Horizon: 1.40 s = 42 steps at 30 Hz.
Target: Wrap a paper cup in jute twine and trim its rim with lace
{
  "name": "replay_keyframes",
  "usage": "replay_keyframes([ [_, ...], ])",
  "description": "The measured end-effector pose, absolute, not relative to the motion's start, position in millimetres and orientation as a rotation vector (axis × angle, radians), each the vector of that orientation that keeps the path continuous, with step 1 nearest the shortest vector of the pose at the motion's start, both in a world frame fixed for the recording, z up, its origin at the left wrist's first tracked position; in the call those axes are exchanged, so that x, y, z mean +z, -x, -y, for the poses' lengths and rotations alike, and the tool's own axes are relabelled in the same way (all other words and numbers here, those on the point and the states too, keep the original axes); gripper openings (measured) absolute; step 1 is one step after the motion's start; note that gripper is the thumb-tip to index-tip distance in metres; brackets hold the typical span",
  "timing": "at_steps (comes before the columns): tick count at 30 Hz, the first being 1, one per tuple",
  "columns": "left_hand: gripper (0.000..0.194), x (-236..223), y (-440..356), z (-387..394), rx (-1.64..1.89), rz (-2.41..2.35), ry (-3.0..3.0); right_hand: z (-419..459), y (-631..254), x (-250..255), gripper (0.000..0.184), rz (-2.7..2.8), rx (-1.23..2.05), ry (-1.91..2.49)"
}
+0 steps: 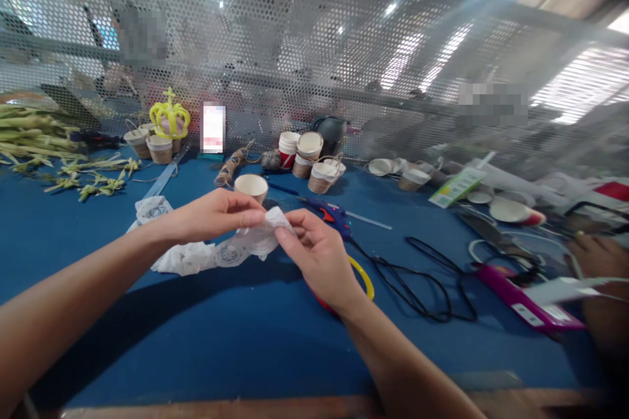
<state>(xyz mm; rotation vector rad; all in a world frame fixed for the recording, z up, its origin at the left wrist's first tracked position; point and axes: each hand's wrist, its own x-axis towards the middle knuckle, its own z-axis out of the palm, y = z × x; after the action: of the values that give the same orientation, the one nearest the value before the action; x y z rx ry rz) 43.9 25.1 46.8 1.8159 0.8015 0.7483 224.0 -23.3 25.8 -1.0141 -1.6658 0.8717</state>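
A long strip of white lace (233, 253) with round patterns trails in loose folds across the blue table. My left hand (216, 215) pinches its raised end from the left, fingers pressed together. On the other side my right hand (319, 252) grips the same end between thumb and fingers. Just behind my hands stands a paper cup (251, 187), its lower part hidden. A blue glue gun (334, 215) lies beyond my right hand. Yellow-and-red scissor-like handles (362, 278) are partly covered by my right wrist.
Twine-wrapped cups (322, 177) stand by the perforated metal screen (295, 46). A lit phone (213, 127) and a yellow crown (170, 116) are further left. Black cable (427, 288) and a purple power strip (528, 298) lie to the right, near another person's hand (597, 255).
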Motion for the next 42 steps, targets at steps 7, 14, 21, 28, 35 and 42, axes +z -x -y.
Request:
replay_keyframes([
  [7,0.017,40,-53,-21,0.805,-0.720,-1.481,24,-221,25,0.007,1.674,0.908,1.095],
  [14,0.022,39,-54,-22,0.873,-0.785,-1.502,19,-224,26,0.026,1.609,1.017,1.054],
  [21,0.023,38,-54,-21,0.740,-0.791,-1.512,18,-223,23,0.022,1.652,0.934,1.134],
  [28,0.021,36,-58,-19,0.867,-0.856,-1.621,22,-222,24,0.017,1.654,0.945,1.130],
  [35,0.023,40,-54,-23,0.662,-0.839,-1.698,22,-220,26,0.012,1.661,0.967,1.134],
  [42,0.020,35,-43,-30,0.587,-0.826,-1.611,25,-232,39,0.020,1.850,0.811,1.277],
])
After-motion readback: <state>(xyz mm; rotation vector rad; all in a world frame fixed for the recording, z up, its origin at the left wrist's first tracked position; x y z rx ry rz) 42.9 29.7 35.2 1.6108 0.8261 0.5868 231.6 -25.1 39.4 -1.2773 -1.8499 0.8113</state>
